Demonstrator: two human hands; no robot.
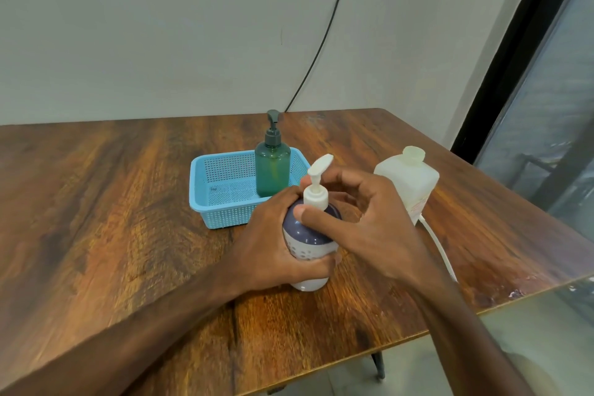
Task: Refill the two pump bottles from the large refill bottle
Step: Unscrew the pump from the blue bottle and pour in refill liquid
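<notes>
Head view: left hand point(273, 244), grip wrapped, holds the purple-and-white plastic pump bottle point(310, 236) by its body; right hand point(363, 219), grip narrow, pinches the white pump collar point(316, 199). Judged light, rigid, slippery: hold mid-body.

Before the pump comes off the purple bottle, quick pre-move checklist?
1. Left hand grips purple bottle body: ok.
2. Right hand pinches the white pump at its collar: ok.
3. Purple bottle base on the table: ok.
4. Refill bottle opened: not ok, cap on.
5. Green bottle upright in the blue basket, clear of both hands: ok.
6. Refill bottle liquid level: cannot tell.
</notes>
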